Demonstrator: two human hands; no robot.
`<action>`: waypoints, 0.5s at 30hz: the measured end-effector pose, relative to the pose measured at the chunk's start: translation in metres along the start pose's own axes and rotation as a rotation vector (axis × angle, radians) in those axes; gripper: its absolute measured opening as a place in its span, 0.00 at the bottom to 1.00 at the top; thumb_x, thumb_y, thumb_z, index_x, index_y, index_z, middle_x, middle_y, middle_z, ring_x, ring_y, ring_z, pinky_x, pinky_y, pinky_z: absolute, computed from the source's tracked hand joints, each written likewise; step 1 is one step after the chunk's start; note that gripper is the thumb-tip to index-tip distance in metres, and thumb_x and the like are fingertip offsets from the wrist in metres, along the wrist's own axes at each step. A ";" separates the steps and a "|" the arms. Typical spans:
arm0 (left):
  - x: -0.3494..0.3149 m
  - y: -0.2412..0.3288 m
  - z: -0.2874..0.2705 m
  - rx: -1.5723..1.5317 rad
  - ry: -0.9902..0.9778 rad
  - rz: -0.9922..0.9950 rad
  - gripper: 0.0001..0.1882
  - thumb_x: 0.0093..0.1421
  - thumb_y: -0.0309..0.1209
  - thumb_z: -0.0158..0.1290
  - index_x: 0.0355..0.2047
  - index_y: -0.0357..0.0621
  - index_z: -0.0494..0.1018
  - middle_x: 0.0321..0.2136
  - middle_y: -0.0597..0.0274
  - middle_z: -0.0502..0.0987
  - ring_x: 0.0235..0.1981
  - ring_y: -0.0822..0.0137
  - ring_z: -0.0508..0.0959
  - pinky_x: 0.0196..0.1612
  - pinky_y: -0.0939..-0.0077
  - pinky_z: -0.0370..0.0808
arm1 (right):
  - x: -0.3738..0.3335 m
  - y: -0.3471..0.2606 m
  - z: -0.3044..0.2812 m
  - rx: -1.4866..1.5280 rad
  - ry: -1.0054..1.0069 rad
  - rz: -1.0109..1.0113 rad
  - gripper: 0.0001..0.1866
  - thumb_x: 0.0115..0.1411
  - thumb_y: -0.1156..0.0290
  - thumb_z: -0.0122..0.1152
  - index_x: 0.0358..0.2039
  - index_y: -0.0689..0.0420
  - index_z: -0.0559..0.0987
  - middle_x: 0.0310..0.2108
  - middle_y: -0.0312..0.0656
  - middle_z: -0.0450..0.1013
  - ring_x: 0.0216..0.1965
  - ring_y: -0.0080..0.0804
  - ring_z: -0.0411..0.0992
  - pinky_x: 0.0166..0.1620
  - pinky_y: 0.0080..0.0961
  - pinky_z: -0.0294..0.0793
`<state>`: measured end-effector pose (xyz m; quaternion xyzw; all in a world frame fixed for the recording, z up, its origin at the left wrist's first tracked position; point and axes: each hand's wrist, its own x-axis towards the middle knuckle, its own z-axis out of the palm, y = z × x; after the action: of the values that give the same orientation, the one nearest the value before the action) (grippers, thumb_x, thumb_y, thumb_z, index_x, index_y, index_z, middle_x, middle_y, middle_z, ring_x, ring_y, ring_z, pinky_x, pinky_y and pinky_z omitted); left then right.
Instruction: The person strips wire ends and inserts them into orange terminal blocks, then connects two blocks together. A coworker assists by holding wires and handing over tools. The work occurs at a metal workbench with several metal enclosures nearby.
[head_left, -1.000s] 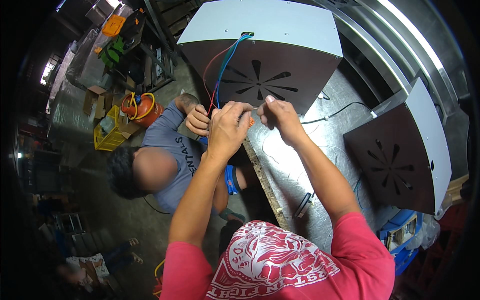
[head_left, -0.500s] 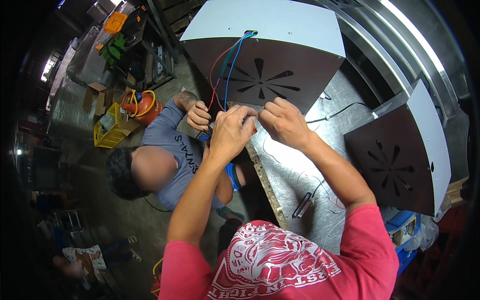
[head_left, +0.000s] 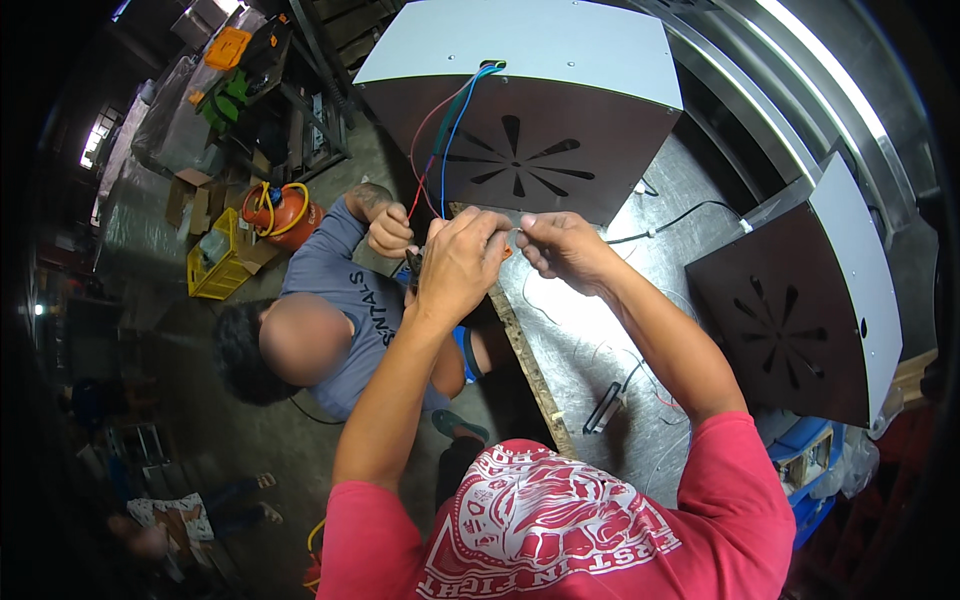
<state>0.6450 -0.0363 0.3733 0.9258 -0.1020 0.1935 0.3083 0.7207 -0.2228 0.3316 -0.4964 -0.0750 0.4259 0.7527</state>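
Note:
Red, green and blue wires (head_left: 446, 150) hang from a hole in the top of a large white and dark brown metal box (head_left: 590, 125). Their lower ends run down behind my left hand (head_left: 460, 262), whose fingers are pinched. My right hand (head_left: 565, 248) is just beside it, thumb and fingertips pressed together. A thin pale wire end (head_left: 516, 229) shows between my two sets of fingertips. To the left, a co-worker's hand (head_left: 390, 233) grips the red wire. A dark tool (head_left: 413, 264), partly hidden by my left hand, is below that hand.
The co-worker in a grey shirt (head_left: 345, 285) sits beside the metal table (head_left: 560, 350). A second vented box (head_left: 780, 310) stands at right. Loose wires and a small black device (head_left: 603, 407) lie on the table. Further left are an orange gas cylinder (head_left: 290, 220) and a yellow crate (head_left: 218, 265).
My right hand has turned and its fingers have opened out a little from a tighter curl, showing the thin wire end. The view has shifted slightly.

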 end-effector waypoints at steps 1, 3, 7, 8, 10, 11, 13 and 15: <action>0.000 0.000 0.000 0.007 0.004 0.003 0.06 0.60 0.27 0.56 0.37 0.41 0.80 0.31 0.56 0.79 0.32 0.54 0.79 0.39 0.60 0.68 | 0.001 0.000 0.001 0.033 -0.008 -0.008 0.16 0.71 0.58 0.60 0.32 0.58 0.79 0.22 0.32 0.71 0.23 0.17 0.67 0.24 0.16 0.61; -0.001 -0.002 0.000 0.008 0.011 0.006 0.06 0.59 0.26 0.57 0.37 0.42 0.80 0.30 0.56 0.79 0.32 0.54 0.79 0.39 0.60 0.67 | 0.004 0.002 0.003 0.098 -0.029 -0.026 0.14 0.70 0.61 0.61 0.33 0.58 0.78 0.22 0.32 0.71 0.23 0.16 0.66 0.23 0.17 0.61; -0.002 -0.004 0.000 0.004 0.016 0.019 0.07 0.59 0.25 0.57 0.37 0.42 0.80 0.31 0.57 0.79 0.32 0.54 0.79 0.39 0.60 0.67 | 0.006 0.002 0.003 -0.007 -0.006 -0.056 0.11 0.69 0.63 0.63 0.33 0.57 0.77 0.23 0.32 0.71 0.22 0.19 0.66 0.25 0.21 0.64; -0.003 -0.004 0.000 0.009 0.018 0.027 0.07 0.59 0.25 0.57 0.38 0.42 0.80 0.31 0.57 0.79 0.32 0.54 0.79 0.39 0.60 0.67 | 0.007 0.002 0.003 -0.125 0.012 -0.105 0.10 0.68 0.65 0.63 0.33 0.57 0.77 0.24 0.33 0.71 0.22 0.22 0.67 0.26 0.23 0.66; -0.004 -0.004 0.001 0.031 0.001 0.023 0.07 0.59 0.26 0.57 0.38 0.42 0.80 0.31 0.57 0.79 0.33 0.54 0.79 0.39 0.60 0.67 | 0.006 0.001 0.002 -0.644 0.089 -0.457 0.08 0.66 0.68 0.63 0.33 0.58 0.76 0.26 0.37 0.72 0.24 0.29 0.68 0.29 0.28 0.69; -0.004 -0.004 0.002 0.039 -0.001 0.025 0.07 0.59 0.26 0.58 0.38 0.42 0.80 0.31 0.57 0.79 0.33 0.54 0.79 0.39 0.60 0.67 | 0.004 0.000 0.001 -1.044 0.145 -0.761 0.07 0.65 0.70 0.62 0.34 0.59 0.76 0.27 0.40 0.72 0.25 0.34 0.69 0.30 0.30 0.70; -0.005 -0.005 0.003 0.036 0.004 0.003 0.06 0.60 0.27 0.58 0.38 0.45 0.80 0.32 0.58 0.79 0.34 0.54 0.79 0.41 0.60 0.68 | 0.002 -0.001 0.001 -1.445 0.218 -1.093 0.05 0.63 0.73 0.61 0.36 0.60 0.76 0.30 0.44 0.73 0.28 0.41 0.70 0.34 0.35 0.71; -0.005 -0.005 0.004 0.032 0.004 -0.007 0.06 0.60 0.27 0.58 0.38 0.46 0.80 0.32 0.58 0.80 0.34 0.54 0.79 0.42 0.60 0.68 | -0.003 -0.002 0.000 -1.439 0.246 -1.151 0.07 0.60 0.75 0.61 0.38 0.61 0.76 0.34 0.48 0.73 0.33 0.48 0.71 0.37 0.39 0.72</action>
<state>0.6433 -0.0342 0.3657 0.9305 -0.0952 0.1960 0.2944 0.7199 -0.2254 0.3343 -0.7717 -0.4757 -0.2179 0.3615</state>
